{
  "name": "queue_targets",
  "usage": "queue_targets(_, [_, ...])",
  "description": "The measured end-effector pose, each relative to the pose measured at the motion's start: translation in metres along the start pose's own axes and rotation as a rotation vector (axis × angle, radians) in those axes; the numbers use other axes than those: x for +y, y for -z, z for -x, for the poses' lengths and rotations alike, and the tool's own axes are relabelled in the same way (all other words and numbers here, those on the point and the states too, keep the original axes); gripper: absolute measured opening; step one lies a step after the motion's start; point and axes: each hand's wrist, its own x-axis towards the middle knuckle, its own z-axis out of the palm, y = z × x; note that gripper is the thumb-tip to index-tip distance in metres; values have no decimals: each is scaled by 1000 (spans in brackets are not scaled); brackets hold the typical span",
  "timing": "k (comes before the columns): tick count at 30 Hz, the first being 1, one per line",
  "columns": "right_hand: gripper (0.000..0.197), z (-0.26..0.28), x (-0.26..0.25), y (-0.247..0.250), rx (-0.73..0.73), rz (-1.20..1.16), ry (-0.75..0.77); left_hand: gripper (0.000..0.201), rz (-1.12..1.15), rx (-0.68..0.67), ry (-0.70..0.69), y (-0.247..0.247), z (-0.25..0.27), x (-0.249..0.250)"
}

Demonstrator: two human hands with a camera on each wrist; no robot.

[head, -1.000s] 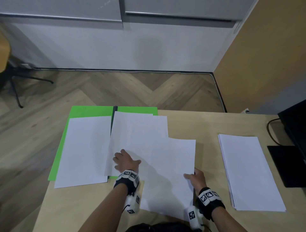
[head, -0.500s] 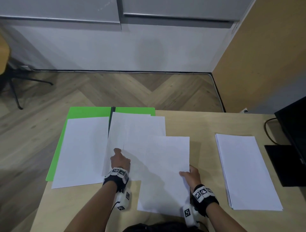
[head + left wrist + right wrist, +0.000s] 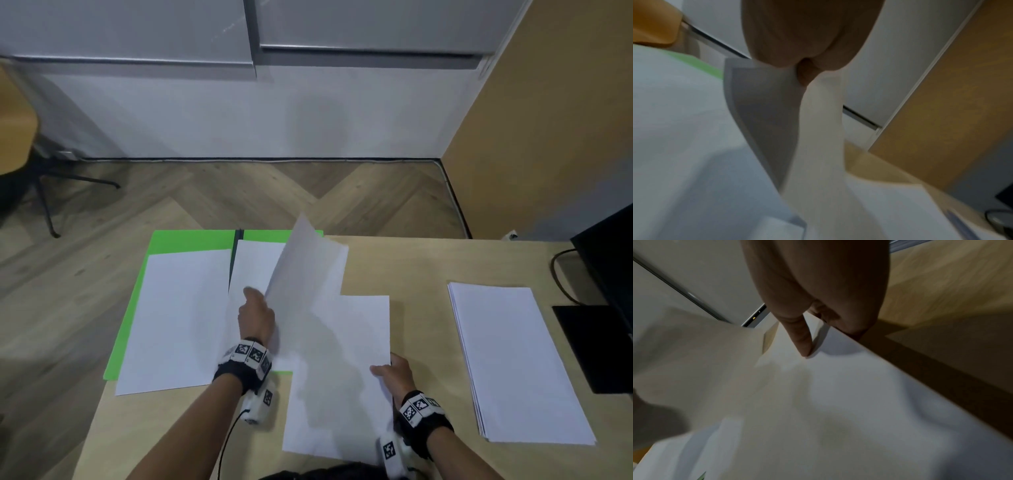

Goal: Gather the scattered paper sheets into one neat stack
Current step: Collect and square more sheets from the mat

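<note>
1. Left hand (image 3: 257,317): closed in a pinch on the near left edge of a lifted sheet (image 3: 305,270), far end raised and curling above the worktop (image 3: 411,267); same pinch seen close in the left wrist view (image 3: 805,71).
2. Right hand (image 3: 394,375): gripping the right edge of a near sheet (image 3: 342,377), thumb on top of the paper, fingers at the edge; near sheet flat on the worktop, its near end at the front edge.
3. Flat sheet (image 3: 253,263): under the lifted sheet, lying partly on the right half of an open green folder (image 3: 191,240).
4. Left sheet (image 3: 174,318): flat on the left half of the green folder, near end overhanging onto the worktop, apart from both hands.
5. Squared stack (image 3: 513,363) of white paper: right side of the worktop, well apart from the loose sheets.
6. Dark monitor (image 3: 609,274) and its black base: far right edge, just beside the squared stack.
</note>
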Motion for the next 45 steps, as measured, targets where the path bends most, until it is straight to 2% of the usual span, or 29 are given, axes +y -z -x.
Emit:
queue_targets(3, [24,0,-1,-5,-45,0,15,32,160,140,-154,22,-3,33])
queue_targets(6, [27,-8,7,-13,-103,7,-10,19,327,256,-291,37,-9,63])
queue_targets(11, [29,-30,25,-23,-112,5,-44,10,432,317,-320,49,-18,77])
queue_targets(13, [31,-26,20,-25,-103,-20,-49,10,407,276,-273,44,-15,69])
queue_targets(16, [20,-19,8,-25,-83,-81,-53,9,286,148,-182,28,-6,39])
queue_targets(20, [36,-17,-7,-26,-10,-205,-79,13,104,13,-72,2,16,-14])
queue_targets(26, [43,-23,-17,-31,15,-298,-88,8,-28,-128,129,-22,51,-62])
queue_targets(27, [39,-21,-18,-32,9,-295,-66,6,-52,-158,157,-24,55,-65])
queue_targets(29, [26,-18,-19,-34,-9,-297,-26,13,-102,-231,182,-29,59,-70])
queue_targets(30, [25,-19,-17,-36,-7,-289,-22,15,-115,-270,168,-31,60,-71])
queue_targets(34, [36,-27,-11,-38,4,-198,-29,25,-311,-394,24,-30,54,-65])
queue_targets(35, [38,-29,-9,-38,4,-163,-30,30,-372,-380,-16,-28,50,-63])
queue_targets(37, [43,-30,-9,-37,11,-99,-23,34,-408,-263,-92,-22,38,-61])
queue_targets(39, [48,-29,-11,-35,48,-35,-26,53,-472,-131,-136,-14,22,-62])
queue_targets(42, [55,-28,-14,-32,57,34,-41,80,-605,-41,-46,1,-1,-68])
queue_targets(45, [56,-31,-13,-31,40,74,-52,97,-574,-71,81,11,-19,-78])
